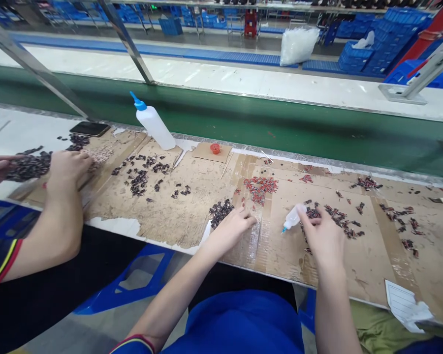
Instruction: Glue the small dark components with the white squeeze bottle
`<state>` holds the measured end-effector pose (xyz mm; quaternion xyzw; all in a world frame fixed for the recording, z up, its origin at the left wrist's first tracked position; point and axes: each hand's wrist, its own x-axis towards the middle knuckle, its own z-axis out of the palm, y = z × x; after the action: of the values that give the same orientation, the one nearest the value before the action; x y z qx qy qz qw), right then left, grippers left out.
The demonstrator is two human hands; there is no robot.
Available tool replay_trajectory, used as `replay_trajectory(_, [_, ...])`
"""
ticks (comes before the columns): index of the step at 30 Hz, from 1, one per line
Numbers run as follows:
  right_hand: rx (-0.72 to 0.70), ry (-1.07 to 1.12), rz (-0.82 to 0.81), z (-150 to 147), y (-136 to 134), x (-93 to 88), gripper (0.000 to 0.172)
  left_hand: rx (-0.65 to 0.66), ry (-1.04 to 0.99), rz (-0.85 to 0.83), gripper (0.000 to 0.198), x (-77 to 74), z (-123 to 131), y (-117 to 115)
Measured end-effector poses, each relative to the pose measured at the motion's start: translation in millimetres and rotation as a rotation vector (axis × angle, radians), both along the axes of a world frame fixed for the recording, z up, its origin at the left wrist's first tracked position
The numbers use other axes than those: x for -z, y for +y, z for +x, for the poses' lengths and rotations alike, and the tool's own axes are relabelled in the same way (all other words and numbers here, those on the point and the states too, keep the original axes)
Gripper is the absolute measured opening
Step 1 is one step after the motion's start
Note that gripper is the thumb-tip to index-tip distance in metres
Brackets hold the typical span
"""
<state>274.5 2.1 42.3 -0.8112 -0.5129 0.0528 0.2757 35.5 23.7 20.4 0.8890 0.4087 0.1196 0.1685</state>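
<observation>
Inside cardboard's edge, held bottle perhaps hovers.

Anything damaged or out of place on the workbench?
Yes: the cardboard is torn raggedly at its front left, baring a white layer, and a crumpled paper juts past the front edge at right.

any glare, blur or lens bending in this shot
Head view: glare glints off the clear tape and streaks the white ledge; head view: metal posts splay outward, probably wide-angle distortion; head view: the small red parts look soft, fine detail lost.
</observation>
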Motion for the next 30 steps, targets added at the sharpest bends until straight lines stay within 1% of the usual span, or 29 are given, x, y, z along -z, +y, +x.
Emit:
replay_trajectory(3, [-0.066, -0.11, -0.152, -14, 21, 7.9, 0.04, -0.038, -0.077, -0.012, 0.035, 2.0, -1, -2])
replay_trajectory(5, [-0.069, -0.106, -0.219, -15, 29, 7.0, 0.031, -0.048, -0.199, -0.044, 0.04, 4.6, -2, -3])
replay_trajectory(6, [-0.061, -0.065, -0.227, -15, 31, 4.7, 0.028, -0.052, -0.273, -0.069, 0.039, 6.6, -3, -4])
replay_trajectory(8, [-0.06, 0.116, -0.2, -12, 31, -1.6, 0.026, -0.079, -0.417, -0.126, 0.035, 11.7, -4, -6])
replay_trajectory(10, [-0.097, 0.417, -0.137, -12, 25, -7.1, 0.031, -0.157, -0.516, -0.149, 0.03, 17.4, -5, -8])
replay_trajectory(11, [-0.122, 0.582, -0.093, -14, 21, -8.6, 0.035, -0.211, -0.533, -0.138, 0.028, 19.9, -5, -10])
replay_trajectory(13, [-0.15, 0.853, 0.013, -23, 13, -7.8, 0.04, -0.312, -0.497, -0.081, 0.024, 23.7, -8, -12])
replay_trajectory(14, [-0.145, 0.937, 0.063, -29, 10, -5.6, 0.042, -0.348, -0.46, -0.049, 0.022, 24.9, -9, -12])
replay_trajectory(16, [-0.114, 1.024, 0.132, -43, 4, 1.2, 0.042, -0.379, -0.386, -0.01, 0.017, 25.7, -13, -13])
replay_trajectory(19, [-0.078, 1.048, 0.184, -63, 0, 12.4, 0.041, -0.378, -0.336, -0.013, 0.012, 25.6, -17, -14])
replay_trajectory(23, [-0.123, 0.98, 0.2, -82, -3, 20.8, 0.04, -0.391, -0.355, -0.034, 0.015, 25.4, -18, -16])
replay_trajectory(26, [-0.114, 0.879, 0.235, -89, -7, 24.9, 0.039, -0.418, -0.394, -0.072, 0.02, 24.0, -17, -17])
replay_trajectory(30, [-0.07, 0.734, 0.294, -92, -12, 31.6, 0.037, -0.485, -0.392, -0.154, 0.016, 20.2, -16, -18])
